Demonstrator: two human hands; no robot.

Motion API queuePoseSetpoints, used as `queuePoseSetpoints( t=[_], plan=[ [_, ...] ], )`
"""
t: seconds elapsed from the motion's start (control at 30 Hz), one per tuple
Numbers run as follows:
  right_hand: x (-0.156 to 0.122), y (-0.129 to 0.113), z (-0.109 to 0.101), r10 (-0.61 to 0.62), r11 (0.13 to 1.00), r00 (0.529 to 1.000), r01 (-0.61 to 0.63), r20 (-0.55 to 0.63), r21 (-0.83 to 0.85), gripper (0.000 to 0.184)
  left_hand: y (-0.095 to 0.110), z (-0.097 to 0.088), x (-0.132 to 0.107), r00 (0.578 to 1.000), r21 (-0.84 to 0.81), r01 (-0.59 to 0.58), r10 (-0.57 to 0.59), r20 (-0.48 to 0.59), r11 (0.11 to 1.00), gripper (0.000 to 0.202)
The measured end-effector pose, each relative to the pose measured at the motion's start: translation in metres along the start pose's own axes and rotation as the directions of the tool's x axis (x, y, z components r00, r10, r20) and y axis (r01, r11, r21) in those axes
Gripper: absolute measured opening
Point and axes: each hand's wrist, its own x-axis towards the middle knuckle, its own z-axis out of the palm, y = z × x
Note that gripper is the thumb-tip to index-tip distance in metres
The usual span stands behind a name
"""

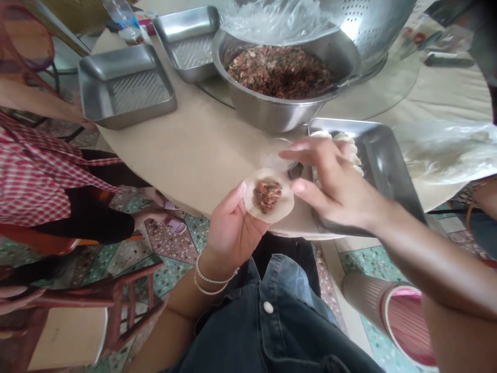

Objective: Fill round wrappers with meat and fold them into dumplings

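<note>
My left hand [233,228] holds a round dumpling wrapper [286,207], with the thumb on its left rim and the fingers beneath. A lump of minced meat filling [267,196] lies in the middle of the flat wrapper. Just to the right is my right hand [341,189], thumb and fingers apart and nothing in it; its thumb tip is close to the wrapper's edge, and I cannot tell whether they touch. Beyond the wrapper stands a small clear dish [275,150]. Partly hidden under my right hand, several white dumplings [344,138] sit in a metal tray [388,155].
A large steel bowl [267,111] of minced meat stands ahead, with a clear plastic bag [279,20] over its back. Two more metal trays [128,116] [186,52] are at the left. A colander [373,31] is behind. Another person's arm [42,101] reaches the left tray. A bin [368,295] stands below right.
</note>
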Motion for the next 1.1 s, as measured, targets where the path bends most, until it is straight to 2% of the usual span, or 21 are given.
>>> queuePoseSetpoints(
  t=[0.13, 0.23, 0.3, 0.4, 0.5, 0.67, 0.87, 0.93, 1.03, 1.1],
  plan=[
    [0.032, 0.023, 0.009, -0.059, 0.997, 0.981, 0.067, 0.184, -0.034, 0.070, 0.004, -0.003, -0.002, 0.996, 0.008, -0.044, 0.044, -0.075, 0.999, 0.042],
    [0.038, 0.034, 0.018, -0.103, 0.991, 0.962, 0.121, 0.253, -0.059, 0.079, 0.008, -0.007, -0.002, 0.989, 0.025, -0.062, 0.065, -0.133, 0.998, 0.042],
    [0.033, 0.035, 0.018, -0.109, 0.991, 0.968, 0.125, 0.227, -0.056, 0.079, 0.010, -0.009, -0.002, 0.986, 0.022, -0.066, 0.069, -0.149, 0.998, 0.042],
    [0.018, 0.024, 0.010, -0.095, 0.995, 0.993, 0.095, 0.067, 0.010, 0.073, 0.011, -0.010, -0.001, 0.989, 0.003, -0.066, 0.066, -0.135, 0.998, 0.045],
    [-0.002, 0.006, 0.000, -0.135, 0.987, 0.989, 0.140, -0.061, 0.085, 0.062, 0.010, -0.007, 0.000, 0.996, -0.020, -0.039, 0.037, -0.087, 0.999, 0.048],
    [-0.020, -0.010, 0.003, -0.172, 0.985, 0.984, 0.172, -0.039, -0.013, 0.058, 0.000, 0.000, 0.003, 0.996, -0.016, 0.077, -0.076, 0.036, 0.997, 0.049],
    [-0.003, -0.012, 0.002, -0.271, 0.952, 0.962, 0.267, 0.007, 0.148, 0.059, -0.005, -0.002, 0.005, 0.991, 0.008, 0.099, -0.099, 0.092, 0.995, 0.049],
    [0.009, -0.005, 0.000, -0.205, 0.969, 0.979, 0.199, 0.021, 0.149, 0.059, 0.000, -0.005, 0.003, 0.996, 0.010, 0.064, -0.065, 0.066, 0.998, 0.051],
    [0.027, 0.015, 0.005, -0.026, 1.000, 0.993, 0.025, 0.118, 0.012, 0.066, 0.008, -0.010, -0.003, 0.999, 0.019, -0.021, 0.022, -0.031, 1.000, 0.051],
    [0.036, 0.028, 0.013, -0.009, 0.995, 0.973, 0.032, 0.232, -0.096, 0.076, 0.012, -0.012, -0.006, 0.994, 0.022, -0.073, 0.074, -0.085, 0.997, 0.050]
  ],
)
